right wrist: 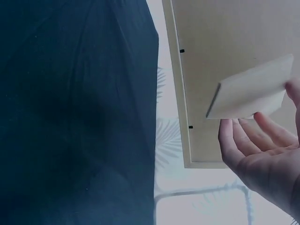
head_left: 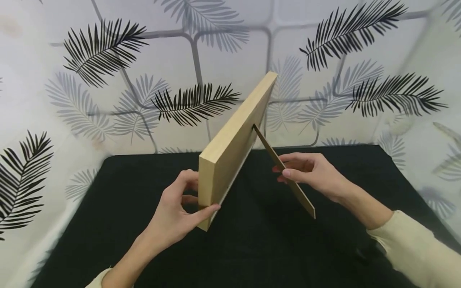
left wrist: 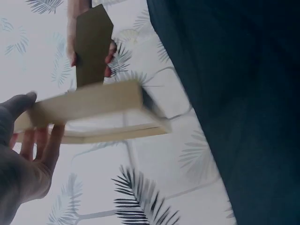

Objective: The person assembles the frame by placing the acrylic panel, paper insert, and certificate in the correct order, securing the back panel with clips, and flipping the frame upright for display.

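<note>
A light wooden picture frame (head_left: 234, 124) is held up and tilted above the black cloth, its long side edge towards me in the head view. My left hand (head_left: 176, 208) grips its near end, thumb on the back side and fingers behind the edge. From the back panel (right wrist: 215, 42) a flat easel leg (head_left: 266, 146) swings out at an angle. My right hand (head_left: 313, 172) pinches this leg about midway between thumb and fingers. The left wrist view shows the frame's wooden rim (left wrist: 93, 105) between my left thumb and fingers. Small dark tabs (right wrist: 182, 50) line the back panel's edge.
A table under black cloth (head_left: 162, 256) lies below both hands. Behind it hangs a pale curtain-like backdrop (head_left: 230, 60) with black and grey leaf prints, which also runs along both sides.
</note>
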### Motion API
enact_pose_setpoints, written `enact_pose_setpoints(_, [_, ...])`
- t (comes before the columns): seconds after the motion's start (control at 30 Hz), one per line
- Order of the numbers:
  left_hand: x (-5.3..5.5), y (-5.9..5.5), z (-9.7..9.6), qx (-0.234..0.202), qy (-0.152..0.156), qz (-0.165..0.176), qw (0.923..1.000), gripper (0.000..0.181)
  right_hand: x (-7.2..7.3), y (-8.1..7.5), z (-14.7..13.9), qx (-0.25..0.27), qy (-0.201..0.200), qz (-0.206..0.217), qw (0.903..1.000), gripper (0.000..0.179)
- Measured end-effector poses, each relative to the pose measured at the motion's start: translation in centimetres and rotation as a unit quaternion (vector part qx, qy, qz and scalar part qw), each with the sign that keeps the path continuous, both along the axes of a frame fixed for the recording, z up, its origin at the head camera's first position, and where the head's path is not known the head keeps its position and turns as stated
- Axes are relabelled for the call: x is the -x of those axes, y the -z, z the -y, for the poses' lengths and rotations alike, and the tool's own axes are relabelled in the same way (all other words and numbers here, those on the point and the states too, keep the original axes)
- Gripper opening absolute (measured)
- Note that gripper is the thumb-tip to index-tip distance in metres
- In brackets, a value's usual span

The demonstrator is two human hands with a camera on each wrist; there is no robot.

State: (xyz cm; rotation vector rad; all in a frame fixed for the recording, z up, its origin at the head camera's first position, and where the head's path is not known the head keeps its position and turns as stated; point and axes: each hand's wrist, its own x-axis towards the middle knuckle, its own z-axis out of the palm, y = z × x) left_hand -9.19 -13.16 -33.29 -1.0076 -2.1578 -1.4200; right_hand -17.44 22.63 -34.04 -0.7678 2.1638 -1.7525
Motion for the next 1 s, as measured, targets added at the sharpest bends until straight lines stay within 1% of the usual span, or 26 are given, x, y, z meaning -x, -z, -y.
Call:
enact_pose_setpoints(0.03, [0.0, -0.2, -0.2, 0.015, 0.005, 0.003, 0.9999, 0.068, 0.1, 0.0, -0.1, 0.004, 0.001, -0.002, 1.0, 0.04])
enact_pose_setpoints(0.13, [-0.2, -0.6, -0.9, 0.062, 0.027, 0.029, 0.9973, 0.071, 0.4, 0.0, -0.4, 0.003, 0.0, -0.005, 1.0, 0.038])
enact_pose_setpoints(0.23, [-0.3, -0.9, -1.6, 0.096, 0.045, 0.047, 0.9932, 0.076, 1.0, 0.0, -1.1, -0.004, -0.018, -0.012, 0.9998, 0.037])
enact_pose_setpoints(0.3, [-0.4, -1.1, -2.0, 0.108, 0.059, 0.049, 0.9912, 0.075, 1.6, 0.0, -1.7, -0.009, -0.043, -0.017, 0.9989, 0.037])
enact_pose_setpoints(0.37, [-0.5, -1.1, -2.4, 0.113, 0.074, 0.046, 0.9898, 0.068, 2.4, -0.2, -2.4, -0.019, -0.079, -0.017, 0.9965, 0.037])
enact_pose_setpoints(0.43, [-0.7, -1.1, -2.7, 0.109, 0.091, 0.044, 0.9889, 0.059, 3.1, -0.6, -3.0, -0.033, -0.117, -0.009, 0.9926, 0.039])
enact_pose_setpoints(0.5, [-0.9, -1.0, -3.1, 0.107, 0.098, 0.04, 0.9885, 0.052, 3.7, -1.0, -3.2, -0.051, -0.147, 0.006, 0.9878, 0.041])
enact_pose_setpoints(0.57, [-1.2, -0.9, -3.5, 0.106, 0.092, 0.032, 0.9896, 0.048, 4.2, -1.6, -3.1, -0.068, -0.166, 0.022, 0.9835, 0.044])
enact_pose_setpoints(0.67, [-1.3, -1.0, -4.0, 0.105, 0.078, 0.022, 0.9912, 0.049, 4.5, -2.3, -2.2, -0.088, -0.174, 0.04, 0.98, 0.049])
enact_pose_setpoints(0.73, [-1.3, -1.2, -4.3, 0.102, 0.067, 0.021, 0.9923, 0.049, 4.6, -2.5, -1.4, -0.09, -0.18, 0.046, 0.9785, 0.05])
enact_pose_setpoints(0.87, [-1.4, -1.6, -4.6, 0.102, 0.053, 0.022, 0.9931, 0.047, 4.6, -2.1, -0.2, -0.083, -0.188, 0.048, 0.9774, 0.053])
enact_pose_setpoints(1.0, [-1.5, -1.6, -4.7, 0.101, 0.05, 0.025, 0.9933, 0.042, 4.6, -1.4, 0.2, -0.07, -0.192, 0.053, 0.9774, 0.058])
